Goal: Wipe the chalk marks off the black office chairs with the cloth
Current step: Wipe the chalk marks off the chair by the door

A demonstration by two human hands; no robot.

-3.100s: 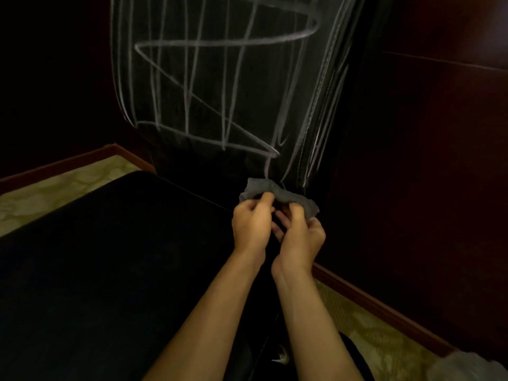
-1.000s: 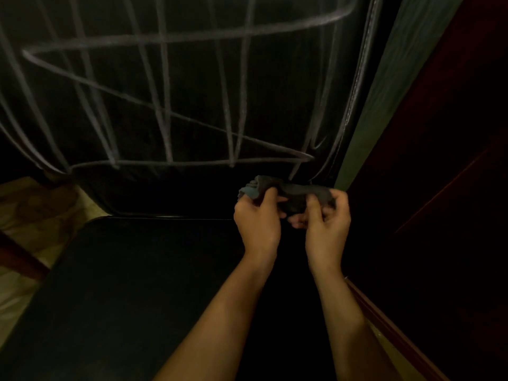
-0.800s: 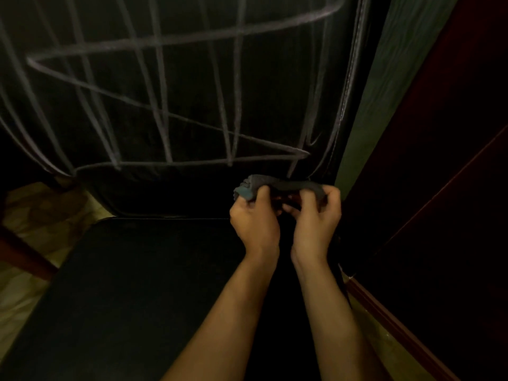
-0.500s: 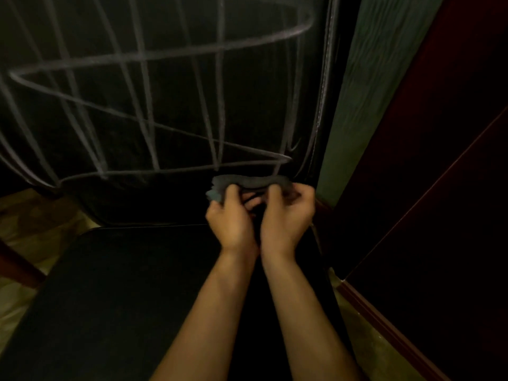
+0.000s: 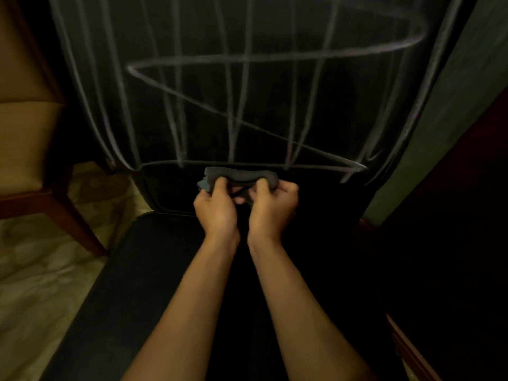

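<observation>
Being held bunched between both hands, the cloth (image 5: 241,177) is being kept low in front of the backrest (image 5: 275,92), just under the bottom chalk line; whether it is touching the leather cannot be told. The left hand (image 5: 217,209) is pinching the cloth's left end with thumb and curled fingers, and the right hand (image 5: 272,209) is pinching the right end in the same way, so that the cloth is being stretched or folded into a short roll between them. The chalk marks (image 5: 239,114) are being left whole across the backrest: long upright strokes, a wide zigzag and a closing line along the bottom are all being shown unsmeared. No cleaned patch is being shown on this chair, so the wiping here is being judged as not yet begun, with the cloth only being readied. The seat (image 5: 143,270) is being seen dark and without visible marks. Other chairs with chalk are not being shown, so nothing can be said of them.
</observation>
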